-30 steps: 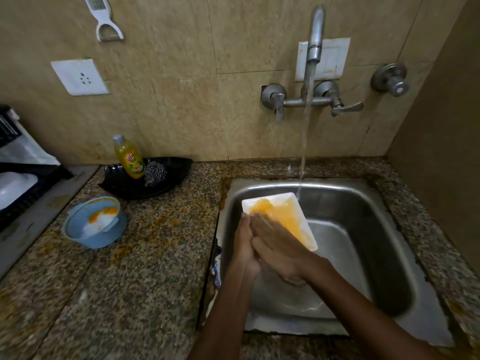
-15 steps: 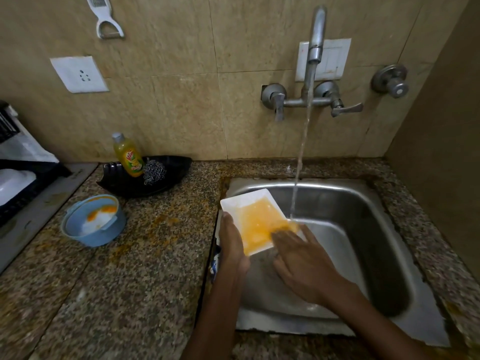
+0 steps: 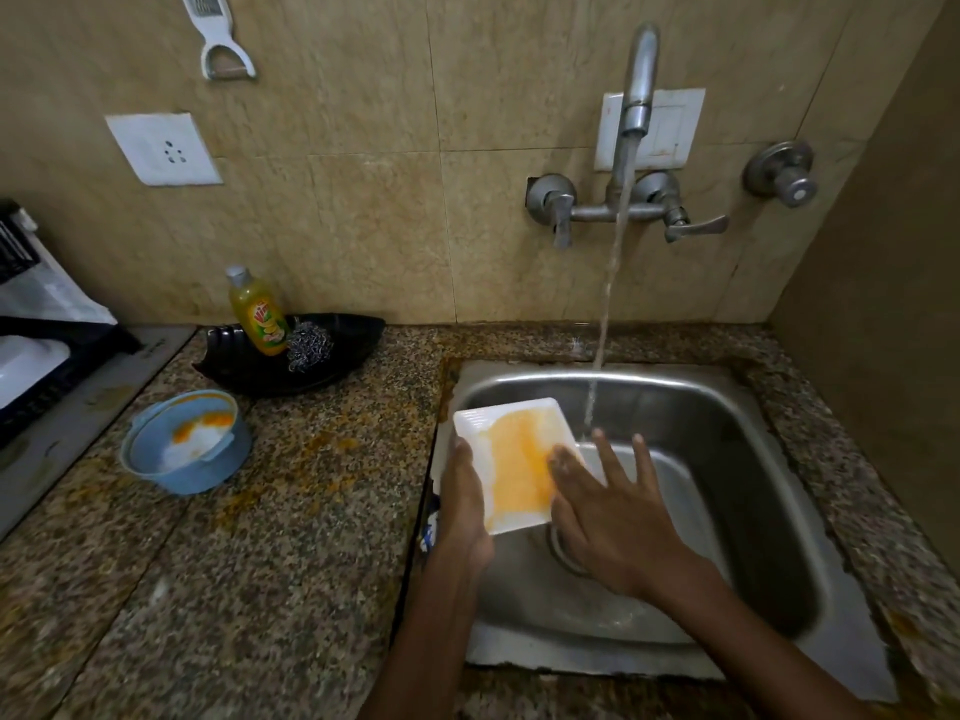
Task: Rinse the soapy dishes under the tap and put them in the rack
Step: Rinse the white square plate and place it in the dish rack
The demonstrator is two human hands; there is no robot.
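Left of the steel sink (image 3: 748, 402), a blue bowl (image 3: 140, 457) on the counter holds white suds and orange residue; behind it a black dish (image 3: 358, 335) carries a yellow soap bottle (image 3: 260, 314) and a steel scrubber (image 3: 309, 345). Over the sink's left side, the square white plate (image 3: 470, 423), smeared orange, sits lower and flatter than half a second ago. The left hand (image 3: 465, 506) grips its near-left edge, thumb on top. The right hand (image 3: 613, 517), fingers spread, now rests its thumb on the plate's right edge while tap (image 3: 636, 90) water falls just beyond the fingertips.
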